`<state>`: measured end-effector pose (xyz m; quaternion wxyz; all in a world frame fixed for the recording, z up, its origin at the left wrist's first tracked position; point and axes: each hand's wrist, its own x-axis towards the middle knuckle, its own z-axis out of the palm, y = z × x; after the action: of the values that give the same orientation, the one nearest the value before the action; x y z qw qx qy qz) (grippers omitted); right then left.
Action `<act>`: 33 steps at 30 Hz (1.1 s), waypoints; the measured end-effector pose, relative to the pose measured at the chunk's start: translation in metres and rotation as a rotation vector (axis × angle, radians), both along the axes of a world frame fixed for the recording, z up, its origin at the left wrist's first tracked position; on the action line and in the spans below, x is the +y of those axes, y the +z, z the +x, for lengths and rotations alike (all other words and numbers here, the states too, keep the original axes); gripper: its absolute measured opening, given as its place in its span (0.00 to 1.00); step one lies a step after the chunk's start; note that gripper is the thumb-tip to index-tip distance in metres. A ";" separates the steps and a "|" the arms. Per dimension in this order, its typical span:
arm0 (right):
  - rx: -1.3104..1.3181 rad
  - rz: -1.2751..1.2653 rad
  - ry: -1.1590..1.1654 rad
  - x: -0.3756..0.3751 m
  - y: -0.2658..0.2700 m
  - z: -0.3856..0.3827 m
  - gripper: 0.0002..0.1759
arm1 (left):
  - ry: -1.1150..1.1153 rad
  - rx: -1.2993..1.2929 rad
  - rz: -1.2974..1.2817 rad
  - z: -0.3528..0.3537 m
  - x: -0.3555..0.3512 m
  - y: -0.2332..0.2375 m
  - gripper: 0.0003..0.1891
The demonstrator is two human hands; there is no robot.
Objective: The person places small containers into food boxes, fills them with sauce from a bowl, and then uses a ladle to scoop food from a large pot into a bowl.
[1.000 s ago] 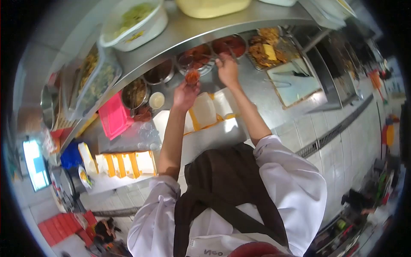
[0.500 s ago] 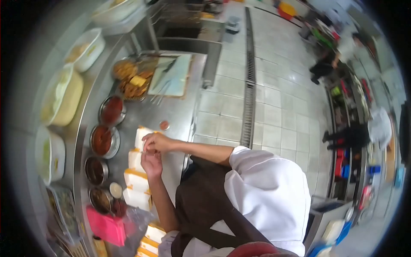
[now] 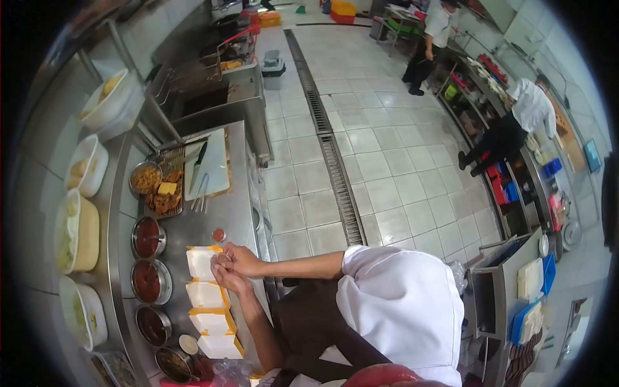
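My right hand (image 3: 245,261) and my left hand (image 3: 230,280) are closed together at the counter's front, fingers around a small translucent thing that I cannot make out. Right beside them is a row of white takeout boxes with orange edges, standing open; the top box (image 3: 202,264) is nearest to my fingers. Others follow below it, such as a second box (image 3: 207,295) and a third box (image 3: 211,320). Just above my hands, a small cup of red sauce (image 3: 219,235) sits on the steel counter (image 3: 193,226).
Metal pots of red sauce (image 3: 148,238) and brown sauce (image 3: 153,324) line the counter's back. Farther up lie a white cutting board (image 3: 216,161) with a knife (image 3: 199,161) and tongs (image 3: 202,192), and a rack of fried food (image 3: 166,201). Two people (image 3: 525,116) stand across the tiled floor.
My view has swung, so the counter shows lower and more of the kitchen appears. My hands stay together beside the top box, now turned palm-up around the small thing.
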<state>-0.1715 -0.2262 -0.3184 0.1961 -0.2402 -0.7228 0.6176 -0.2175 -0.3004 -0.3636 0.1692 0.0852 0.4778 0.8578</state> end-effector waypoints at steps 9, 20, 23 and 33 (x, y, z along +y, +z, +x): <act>-0.038 -0.172 0.320 0.027 0.016 -0.003 0.15 | -0.205 -0.112 -0.196 -0.001 -0.002 0.058 0.23; 0.126 -0.189 0.281 -0.002 0.006 -0.018 0.15 | 0.135 0.036 -0.180 -0.016 -0.017 0.008 0.23; 0.131 -0.170 0.215 -0.009 0.018 -0.026 0.14 | 0.247 0.199 -0.479 -0.009 -0.020 0.027 0.19; -0.062 -0.458 0.402 -0.022 0.004 -0.049 0.14 | 0.288 -0.094 -0.279 -0.003 -0.046 0.063 0.20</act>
<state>-0.2209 -0.2482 -0.3146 -0.0116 -0.1489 -0.6035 0.7833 -0.2205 -0.3460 -0.3006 0.0773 -0.0484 0.5908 0.8016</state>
